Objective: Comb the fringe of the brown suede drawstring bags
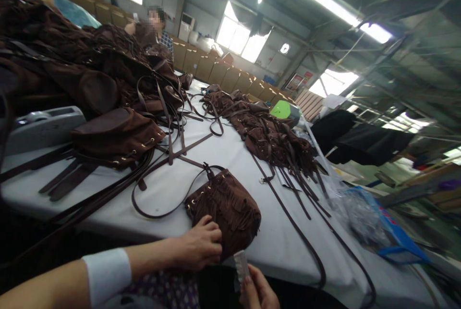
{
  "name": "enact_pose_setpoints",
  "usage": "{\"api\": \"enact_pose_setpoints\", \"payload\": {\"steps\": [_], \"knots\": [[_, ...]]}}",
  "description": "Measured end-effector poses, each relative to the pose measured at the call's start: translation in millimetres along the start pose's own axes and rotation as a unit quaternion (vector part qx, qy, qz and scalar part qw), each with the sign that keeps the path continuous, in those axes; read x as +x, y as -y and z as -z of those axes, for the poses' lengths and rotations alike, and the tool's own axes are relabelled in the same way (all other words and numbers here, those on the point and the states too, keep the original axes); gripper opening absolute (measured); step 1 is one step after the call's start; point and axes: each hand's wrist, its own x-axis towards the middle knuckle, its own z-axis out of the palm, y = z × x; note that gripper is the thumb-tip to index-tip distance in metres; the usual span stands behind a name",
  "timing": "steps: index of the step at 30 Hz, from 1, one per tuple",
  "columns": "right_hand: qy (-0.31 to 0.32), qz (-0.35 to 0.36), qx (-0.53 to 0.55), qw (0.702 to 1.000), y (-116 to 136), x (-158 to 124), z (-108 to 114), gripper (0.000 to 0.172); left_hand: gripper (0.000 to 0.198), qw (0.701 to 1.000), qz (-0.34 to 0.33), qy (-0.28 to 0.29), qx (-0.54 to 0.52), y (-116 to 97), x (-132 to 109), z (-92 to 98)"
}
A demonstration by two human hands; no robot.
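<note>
A brown fringed drawstring bag (230,205) lies on its side at the near edge of the white-covered table (201,155). Gold eyelets run along its mouth, and a thin strap loops out to the left. My left hand (202,245) is on the bag's near side, fingers curled against the fringe. Just below the bag, my right hand (260,290) pinches a pale ridged strip (241,269) between thumb and fingers. The strip's upper end is close to the bag's bottom edge. What exactly the strip is, I cannot make out.
Brown bags (90,73) are heaped at the left, beside a grey tape dispenser (43,126). More bags (277,141) lie in a row at the right, straps trailing forward. A blue box (399,237) holds clear plastic. Another person (166,41) is at the far side.
</note>
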Motion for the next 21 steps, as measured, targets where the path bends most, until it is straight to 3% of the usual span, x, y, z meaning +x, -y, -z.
{"api": "enact_pose_setpoints", "payload": {"steps": [2,4,5,7,8,10,13,17,21], "knots": [[-0.048,0.088,-0.102,0.99,0,9,-3,0.045,0.017,0.998,-0.044,0.036,-0.021,-18,-8,11.8],[-0.067,0.176,-0.175,0.966,7,20,-8,0.037,0.007,0.994,-0.06,0.062,-0.072,-20,-5,32.7],[-0.068,0.211,-0.201,0.954,13,26,-11,0.035,0.013,0.993,-0.036,0.053,-0.101,-14,1,43.8],[-0.067,0.259,-0.248,0.931,29,42,-19,0.034,0.025,0.988,0.115,-0.032,-0.097,9,18,59.7],[-0.068,0.274,-0.272,0.92,38,50,-24,0.033,0.03,0.983,0.156,-0.052,-0.078,25,26,62.5],[-0.075,0.288,-0.325,0.898,52,66,-36,0.03,0.038,0.973,0.218,-0.053,-0.049,55,39,56.2],[-0.067,0.285,-0.411,0.864,58,82,-57,0.028,0.042,0.965,0.261,-0.011,-0.025,85,42,28.6],[-0.048,0.28,-0.457,0.843,40,82,-74,0.033,0.048,0.961,0.276,0.012,0.0,93,36,2.1],[-0.031,0.308,-0.429,0.849,25,69,-74,0.029,0.048,0.961,0.277,0.012,0.014,94,36,-0.5]]}}
